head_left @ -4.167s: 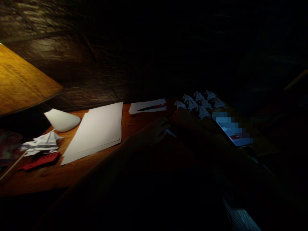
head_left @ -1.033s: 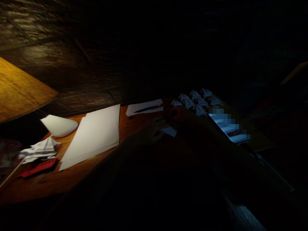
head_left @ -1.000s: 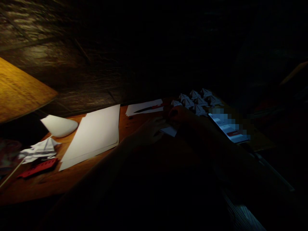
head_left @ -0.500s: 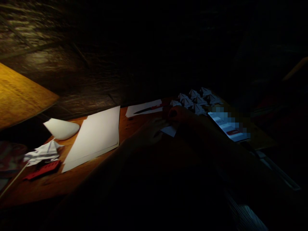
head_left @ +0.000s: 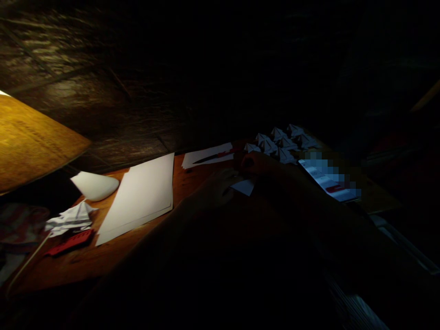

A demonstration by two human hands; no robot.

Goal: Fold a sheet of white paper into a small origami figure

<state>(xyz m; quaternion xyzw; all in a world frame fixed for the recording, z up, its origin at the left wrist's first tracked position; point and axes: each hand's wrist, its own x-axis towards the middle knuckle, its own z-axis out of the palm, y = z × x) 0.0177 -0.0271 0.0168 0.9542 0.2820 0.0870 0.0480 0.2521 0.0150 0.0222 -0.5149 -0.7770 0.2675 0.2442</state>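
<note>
The scene is very dark. My left hand (head_left: 215, 188) and my right hand (head_left: 259, 164) meet over a small white folded paper (head_left: 243, 186) on the wooden table (head_left: 185, 181). Both hands have curled fingers pressed on the paper's edges. Behind my right hand sits a cluster of several small folded paper shapes (head_left: 280, 141). Much of my arms is lost in shadow.
A stack of blank white sheets (head_left: 140, 197) lies left of my hands. A sheet with a knife-like tool (head_left: 209, 156) lies behind. A phone (head_left: 330, 181) glows at the right. At the left are a lampshade (head_left: 30, 137), crumpled paper (head_left: 70, 216) and a red ruler-like strip (head_left: 70, 242).
My hands have stayed on the small folded paper with only slight finger movement. The view has shifted a little, so everything sits slightly further right and lower.
</note>
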